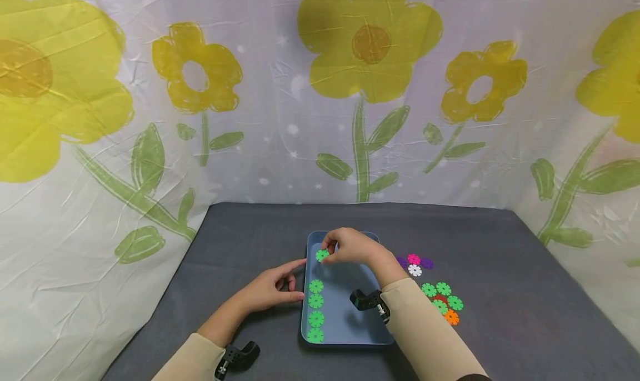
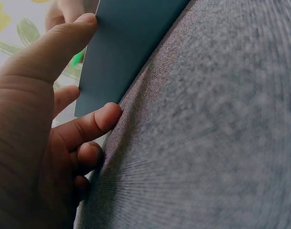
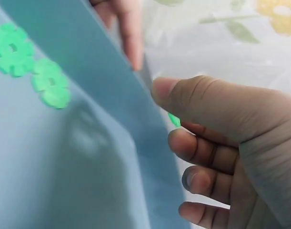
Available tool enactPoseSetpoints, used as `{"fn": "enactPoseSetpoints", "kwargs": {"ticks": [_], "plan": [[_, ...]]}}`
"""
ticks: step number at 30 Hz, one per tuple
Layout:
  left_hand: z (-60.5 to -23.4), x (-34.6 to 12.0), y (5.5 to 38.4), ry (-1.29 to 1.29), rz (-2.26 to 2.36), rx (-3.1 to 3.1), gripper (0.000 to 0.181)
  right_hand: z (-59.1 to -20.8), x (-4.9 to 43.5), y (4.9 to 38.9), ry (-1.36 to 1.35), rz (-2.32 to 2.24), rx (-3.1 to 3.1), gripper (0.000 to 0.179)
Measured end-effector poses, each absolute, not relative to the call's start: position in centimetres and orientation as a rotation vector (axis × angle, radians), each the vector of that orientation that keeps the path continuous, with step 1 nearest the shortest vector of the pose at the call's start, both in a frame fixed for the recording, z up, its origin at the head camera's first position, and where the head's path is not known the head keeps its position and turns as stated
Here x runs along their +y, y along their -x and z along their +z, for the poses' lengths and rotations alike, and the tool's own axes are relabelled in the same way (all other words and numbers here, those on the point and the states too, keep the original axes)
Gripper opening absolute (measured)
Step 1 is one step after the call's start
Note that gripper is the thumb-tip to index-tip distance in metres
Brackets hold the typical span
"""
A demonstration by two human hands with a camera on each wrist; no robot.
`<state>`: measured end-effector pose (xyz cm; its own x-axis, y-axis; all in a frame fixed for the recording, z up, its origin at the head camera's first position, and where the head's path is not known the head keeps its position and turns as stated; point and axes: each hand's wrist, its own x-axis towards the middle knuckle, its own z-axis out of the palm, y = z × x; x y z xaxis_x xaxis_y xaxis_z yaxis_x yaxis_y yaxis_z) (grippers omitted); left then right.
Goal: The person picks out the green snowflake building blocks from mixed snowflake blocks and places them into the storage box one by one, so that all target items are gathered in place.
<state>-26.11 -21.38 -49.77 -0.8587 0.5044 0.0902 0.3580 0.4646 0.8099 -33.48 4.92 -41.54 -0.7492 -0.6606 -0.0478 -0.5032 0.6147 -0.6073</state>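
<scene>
In the head view, my right hand pinches a green snowflake disc between thumb and fingers over the far left corner of a blue tray. Only a sliver of that green disc shows past the thumb in the right wrist view. My left hand is beside the tray's left wall, its thumb and fingertips touching the rim. The left wrist view has the thumb against the tray's side. Several green snowflake discs form a column along the tray's left side.
Right of the tray on the grey cloth lies a loose group of green discs with an orange disc and a partly covered red one. Farther back are a pink disc, a white disc and purple discs.
</scene>
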Motion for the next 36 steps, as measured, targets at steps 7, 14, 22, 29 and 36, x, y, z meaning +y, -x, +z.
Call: {"fn": "enactPoseSetpoints", "kwargs": {"ticks": [7, 14, 22, 29, 36], "plan": [[-49.6, -21.4, 26.0, -0.745, 1.351, 2.538, 0.076, -43.3, 4.0, 33.8, 0.936, -0.781, 2.549, 0.022], [-49.8, -21.4, 26.1, -0.754, 1.315, 2.571, 0.075, -44.3, 3.1, 33.9, 0.955, -0.661, 2.586, 0.020], [-49.9, -21.4, 26.1, -0.768, 1.309, 2.574, 0.075, -44.9, 2.3, 33.5, 0.990, -0.574, 2.601, 0.022], [-50.0, -21.6, 26.3, -0.787, 1.320, 2.565, 0.078, -44.3, 2.7, 33.0, 1.015, -0.546, 2.599, 0.023], [-50.1, -21.6, 26.2, -0.772, 1.316, 2.577, 0.077, -42.6, 3.9, 32.4, 1.027, -0.549, 2.612, 0.030]]}}
